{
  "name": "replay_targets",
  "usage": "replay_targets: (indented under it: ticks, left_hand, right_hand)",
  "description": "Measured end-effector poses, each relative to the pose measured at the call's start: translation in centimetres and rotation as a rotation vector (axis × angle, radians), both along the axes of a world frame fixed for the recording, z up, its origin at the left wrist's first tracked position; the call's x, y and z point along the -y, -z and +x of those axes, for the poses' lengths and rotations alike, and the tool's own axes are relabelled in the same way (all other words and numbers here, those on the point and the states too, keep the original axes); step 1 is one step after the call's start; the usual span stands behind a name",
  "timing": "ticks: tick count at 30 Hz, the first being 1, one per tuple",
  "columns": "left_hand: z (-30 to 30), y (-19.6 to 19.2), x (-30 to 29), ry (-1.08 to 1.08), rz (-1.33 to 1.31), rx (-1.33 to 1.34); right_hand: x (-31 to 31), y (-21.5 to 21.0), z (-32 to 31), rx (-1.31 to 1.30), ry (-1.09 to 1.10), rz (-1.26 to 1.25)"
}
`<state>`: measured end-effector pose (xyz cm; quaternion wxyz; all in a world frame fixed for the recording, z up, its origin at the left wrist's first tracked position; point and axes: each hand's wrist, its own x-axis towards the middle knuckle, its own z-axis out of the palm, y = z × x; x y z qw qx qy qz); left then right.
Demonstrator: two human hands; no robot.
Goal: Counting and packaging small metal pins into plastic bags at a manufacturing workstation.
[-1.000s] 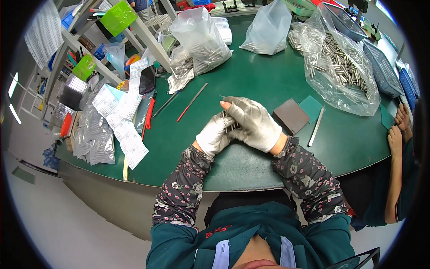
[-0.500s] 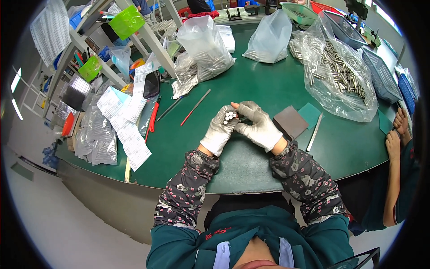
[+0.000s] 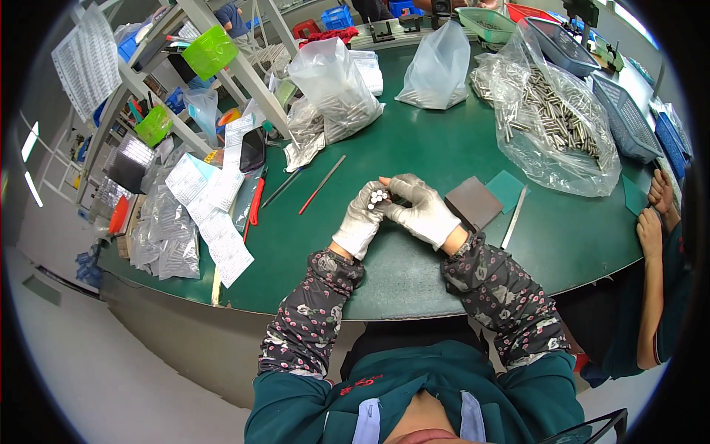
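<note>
A small bundle of short metal pins [image 3: 379, 197] stands end-up between my gloved hands, with the round bright ends showing. My left hand [image 3: 356, 226] is closed around the bundle from the left side. From the right, my right hand [image 3: 423, 211] curls against the same pins, its thumb and fingers meeting the left hand; most of the pins' length is hidden by the white gloves. Beside the right hand lies a grey-brown rectangular block [image 3: 474, 202]. A thin red-handled file [image 3: 322, 185] lies to the left of the hands on the green table [image 3: 414, 285].
An open clear bag of metal pins [image 3: 558, 111] spreads at the right, near grey baskets [image 3: 627, 122]. Filled plastic bags [image 3: 336, 89] stand at the back. Papers [image 3: 211, 211], a phone [image 3: 253, 149] and a shelf frame occupy the left. A steel ruler [image 3: 514, 217] and co-worker's hands [image 3: 651, 222] are right.
The whole view has shifted slightly. My hands stay together around the pins, with only a small shift of the fingers and of the bundle's ends.
</note>
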<state>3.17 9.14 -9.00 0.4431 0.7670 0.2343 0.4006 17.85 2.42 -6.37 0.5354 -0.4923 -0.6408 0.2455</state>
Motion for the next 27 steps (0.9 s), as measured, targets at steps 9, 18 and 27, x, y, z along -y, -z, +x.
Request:
replay_targets:
  ticks: [9, 18, 27]
  left_hand:
    - [-1.0, 2.3, -1.8, 0.145, 0.222, -0.18]
    - [0.1, -0.2, 0.7, 0.152, -0.131, -0.067]
    - [0.5, -0.4, 1.0, 0.054, -0.132, -0.057]
  right_hand:
    - [-1.0, -0.7, -0.1, -0.101, 0.021, -0.232]
    - [-1.2, -0.1, 0.8, -0.711, -0.077, -0.428]
    - [-0.5, -1.0, 2.4, -0.58, -0.21, -0.483]
